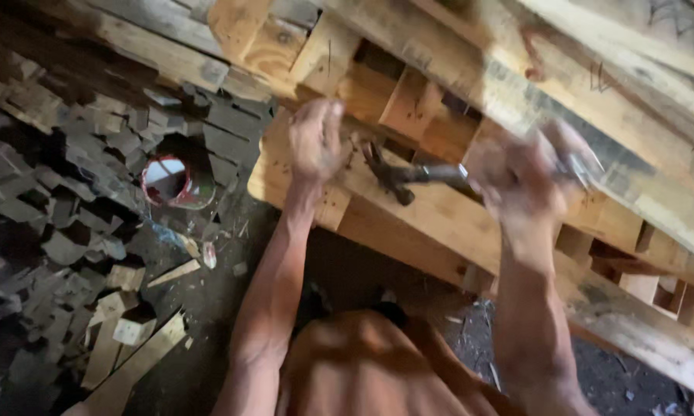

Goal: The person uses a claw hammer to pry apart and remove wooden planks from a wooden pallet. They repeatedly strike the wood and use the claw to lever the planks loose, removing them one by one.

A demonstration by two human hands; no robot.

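Observation:
A stack of wooden pallets (431,216) leans across the upper right of the head view. My left hand (316,142) rests with curled fingers on a pallet board, near its lower left corner. My right hand (520,181) grips the handle of a claw hammer (408,176). The hammer's dark head points left and sits close to my left hand, against the board. My right hand is blurred. Whether my left hand pinches a nail is too small to tell.
A heap of dark wood offcuts (46,192) fills the left side. A round red-rimmed container (166,181) lies among them. Loose pale wood pieces (127,331) lie on the dark dirt floor (208,308). My bare knee (362,362) is at the bottom centre.

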